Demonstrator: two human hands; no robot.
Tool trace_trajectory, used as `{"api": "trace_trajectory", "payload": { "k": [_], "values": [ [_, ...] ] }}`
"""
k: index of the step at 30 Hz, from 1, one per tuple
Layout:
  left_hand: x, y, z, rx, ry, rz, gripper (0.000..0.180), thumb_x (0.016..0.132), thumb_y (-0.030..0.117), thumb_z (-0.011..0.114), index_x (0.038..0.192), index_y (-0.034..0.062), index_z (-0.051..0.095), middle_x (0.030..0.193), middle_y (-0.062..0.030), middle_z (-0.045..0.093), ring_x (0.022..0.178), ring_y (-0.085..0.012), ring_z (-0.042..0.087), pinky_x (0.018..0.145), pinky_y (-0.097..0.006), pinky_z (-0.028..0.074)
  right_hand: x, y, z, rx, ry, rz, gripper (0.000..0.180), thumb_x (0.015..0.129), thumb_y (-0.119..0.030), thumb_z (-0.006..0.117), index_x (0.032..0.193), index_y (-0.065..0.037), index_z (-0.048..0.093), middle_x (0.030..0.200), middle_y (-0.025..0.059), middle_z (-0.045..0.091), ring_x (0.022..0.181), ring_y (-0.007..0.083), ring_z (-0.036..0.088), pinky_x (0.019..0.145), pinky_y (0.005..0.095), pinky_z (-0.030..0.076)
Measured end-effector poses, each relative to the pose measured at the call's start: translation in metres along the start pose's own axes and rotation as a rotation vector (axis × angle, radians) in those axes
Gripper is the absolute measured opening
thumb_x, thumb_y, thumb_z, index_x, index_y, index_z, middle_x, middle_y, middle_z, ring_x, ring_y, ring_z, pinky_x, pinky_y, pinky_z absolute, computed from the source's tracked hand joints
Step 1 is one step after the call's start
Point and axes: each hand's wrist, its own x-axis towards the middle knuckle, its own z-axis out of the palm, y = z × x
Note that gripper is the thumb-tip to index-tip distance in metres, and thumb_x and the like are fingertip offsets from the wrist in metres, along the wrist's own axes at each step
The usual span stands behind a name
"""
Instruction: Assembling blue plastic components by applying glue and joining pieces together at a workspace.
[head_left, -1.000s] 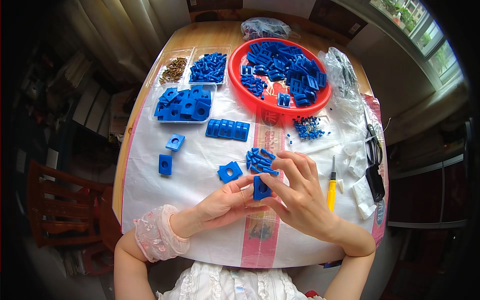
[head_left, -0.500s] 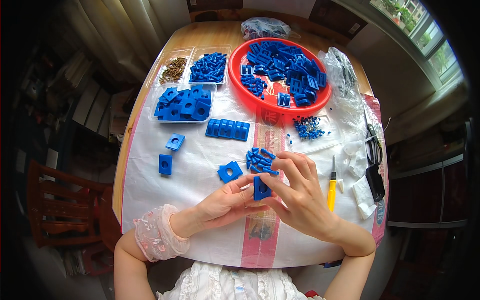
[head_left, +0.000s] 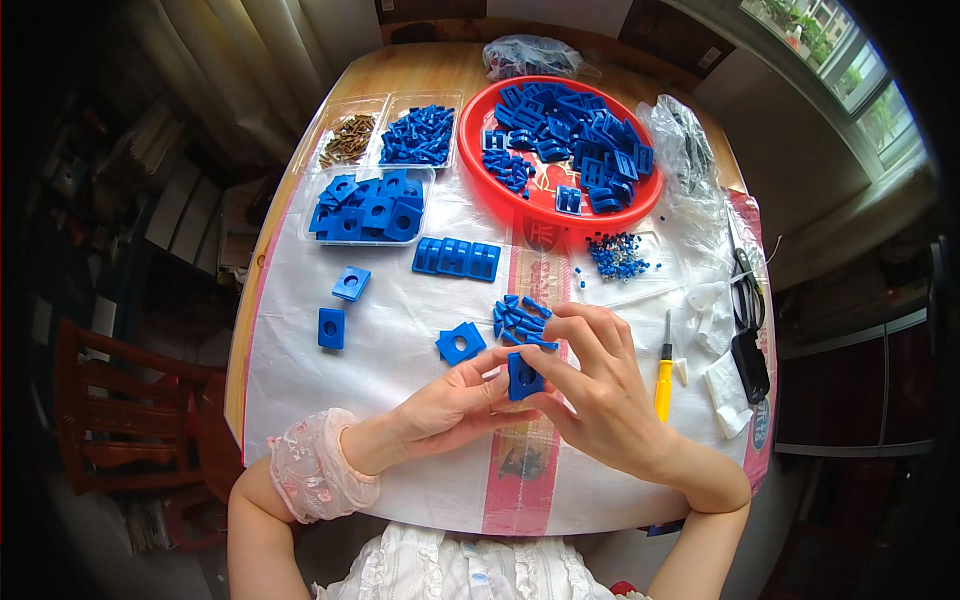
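Between my two hands, above the near middle of the table, is a blue square plate with a round hole (head_left: 525, 377). The fingers of my left hand (head_left: 452, 408) grip its left side. My right hand (head_left: 604, 395) pinches its right edge with thumb and index finger, the other fingers raised and curved. Just beyond my fingertips lies a pile of small blue plastic pegs (head_left: 520, 322). To the left of them rest overlapping blue holed plates (head_left: 460, 343). Two more spots of such plates, an upper one (head_left: 351, 283) and a lower one (head_left: 331, 328), lie farther left.
A red basin (head_left: 478, 185) of blue parts stands at the back. Clear trays hold brass screws (head_left: 348, 140), blue pegs (head_left: 415, 135) and holed plates (head_left: 376, 212). Blue ribbed blocks (head_left: 456, 258) and tiny beads-like pieces (head_left: 618, 257) lie nearer. Right: yellow screwdriver (head_left: 664, 383), black-handled scissors (head_left: 745, 290).
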Motion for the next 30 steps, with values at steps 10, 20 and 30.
{"api": "trace_trajectory", "payload": {
  "k": [10, 20, 30],
  "values": [
    [-0.0005, 0.0002, 0.0045, 0.0, 0.025, 0.012, 0.038, 0.099, 0.022, 0.052, 0.135, 0.0143, 0.043, 0.129, -0.0039, 0.055, 0.123, -0.0193, 0.052, 0.106, -0.042, 0.04, 0.0, 0.0016, 0.001, 0.012, 0.004, -0.002, 0.043, 0.064, -0.008, 0.074, 0.105, 0.0, 0.063, 0.108, 0.0129, 0.053, 0.121, 0.033, 0.044, 0.1, 0.05, 0.033],
    [0.0005, -0.0013, 0.002, 0.001, 0.029, 0.019, 0.038, 0.099, 0.022, 0.053, 0.134, 0.0142, 0.043, 0.128, -0.0042, 0.056, 0.122, -0.0188, 0.053, 0.106, -0.042, 0.041, 0.0008, 0.0015, 0.0004, 0.02, 0.004, -0.003, 0.042, 0.065, -0.008, 0.074, 0.105, 0.0, 0.063, 0.108, 0.0129, 0.053, 0.121, 0.0329, 0.045, 0.1, 0.0496, 0.033],
    [0.0008, -0.002, 0.0018, -0.013, 0.013, 0.034, 0.037, 0.099, 0.022, 0.052, 0.134, 0.0141, 0.043, 0.128, -0.0044, 0.056, 0.121, -0.0187, 0.053, 0.106, -0.042, 0.041, 0.0002, 0.0025, 0.0017, 0.021, 0.005, -0.008, 0.043, 0.064, -0.006, 0.073, 0.106, 0.0, 0.063, 0.108, 0.0132, 0.053, 0.121, 0.0331, 0.045, 0.1, 0.0494, 0.033]
  ]
}}
